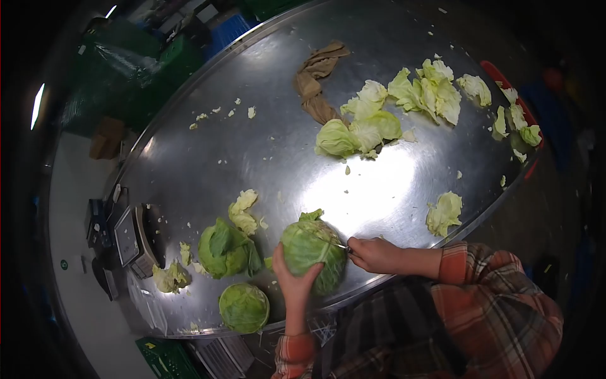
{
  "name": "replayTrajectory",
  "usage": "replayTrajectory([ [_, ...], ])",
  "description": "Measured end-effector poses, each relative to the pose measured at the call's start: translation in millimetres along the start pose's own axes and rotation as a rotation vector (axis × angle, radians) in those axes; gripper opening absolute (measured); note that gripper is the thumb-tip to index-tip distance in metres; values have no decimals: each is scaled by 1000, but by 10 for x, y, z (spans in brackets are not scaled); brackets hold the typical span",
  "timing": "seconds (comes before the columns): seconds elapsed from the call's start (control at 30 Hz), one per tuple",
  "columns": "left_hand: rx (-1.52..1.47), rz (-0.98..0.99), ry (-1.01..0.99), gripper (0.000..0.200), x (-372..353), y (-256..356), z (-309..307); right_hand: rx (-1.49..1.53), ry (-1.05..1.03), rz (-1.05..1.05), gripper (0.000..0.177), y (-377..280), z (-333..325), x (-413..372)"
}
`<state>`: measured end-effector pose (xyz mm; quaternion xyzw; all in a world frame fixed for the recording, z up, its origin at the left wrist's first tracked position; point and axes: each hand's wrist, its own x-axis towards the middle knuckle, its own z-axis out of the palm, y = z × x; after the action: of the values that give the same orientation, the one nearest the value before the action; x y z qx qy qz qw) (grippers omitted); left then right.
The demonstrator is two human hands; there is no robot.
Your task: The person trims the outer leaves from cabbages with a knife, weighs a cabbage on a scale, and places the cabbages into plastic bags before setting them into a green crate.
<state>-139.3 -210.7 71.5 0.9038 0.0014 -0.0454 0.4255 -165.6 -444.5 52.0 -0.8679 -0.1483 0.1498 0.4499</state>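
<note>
Cabbages (224, 252) lie right of an apparent scale (128, 237).

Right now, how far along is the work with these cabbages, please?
Some trimming looks done: torn leaves lie across the table. In hand is one cabbage, steadied by the left hand while the right hand holds a small knife at it. Probably left: the leafy cabbage with loose outer leaves. Whether the smaller round cabbage is finished, I cannot tell.

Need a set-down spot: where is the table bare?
Widest, bar small scraps: the table between brown cloth and cabbages. Also beyond the leaf pile. Crowded: around the left hand, and the right end's loose leaves.
</note>
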Motion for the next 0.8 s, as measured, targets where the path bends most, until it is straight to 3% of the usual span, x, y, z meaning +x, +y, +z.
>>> replayTrajectory([
  [0.17, 0, -11, -38, 100, 61, 32, -28, -74, -161, 78, 26, 29, -76, 139],
  [0.37, 58, 37, -21, 99, 115, 19, 20, -104, -175, 153, 26, 103, -14, 277],
  [0.47, 114, 67, 0, 98, 115, 98, 70, -121, -252, 318, 30, 199, 91, 448],
  [0.57, 116, 129, 8, 99, 116, 131, 90, -187, -142, 219, 31, 404, 283, 620],
  [0.67, -67, 82, 1, 102, -24, -141, -6, 186, -344, 429, 39, 189, -95, 669],
  [0.77, -142, 156, -10, 92, -90, -90, -72, 528, -421, 395, 51, 132, -172, 666],
  [0.8, -245, 145, 28, 88, -106, -95, -36, 493, -400, 380, 59, 96, -239, 641],
])
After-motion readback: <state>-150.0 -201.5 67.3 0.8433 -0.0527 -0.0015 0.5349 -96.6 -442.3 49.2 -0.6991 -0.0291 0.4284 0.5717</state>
